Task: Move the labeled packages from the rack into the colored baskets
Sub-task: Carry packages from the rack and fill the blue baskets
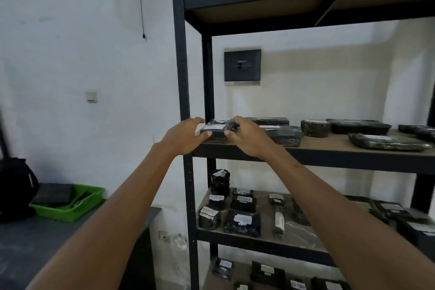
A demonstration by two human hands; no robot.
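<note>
- Both hands are on it: a labeled package [214, 130], small and black with a white label on top, at the front-left corner of the rack's [180, 54] middle shelf [329, 146].
- The left hand [186, 136] curls over the package's left end, fingers on top, thumb pressed to the front face.
- The right hand [247, 136] mirrors it on the right end, fingers hooked over the top and thumb on the front. That makes a two-handed clamp, and whether the package is off the board I cannot tell.
- Tight quarters: the rack's front post rises just beside the left hand's knuckles.
- Just behind the grip lie more black parcels, packed close to the right fingers.
- To the right of the grip, a wrapped block [286, 135] sits just past the right wrist, with further packages [357, 126] strung along the shelf beyond it.
- Above the grip there is a dark wall panel [242, 65].
- Below it, the lower shelf carries labeled bundles [242, 219].
- Far down to the left of the grip, a green basket [70, 207] on a dark table [35, 242] holds flat dark items, and a black bag [16, 186] touches it.
</note>
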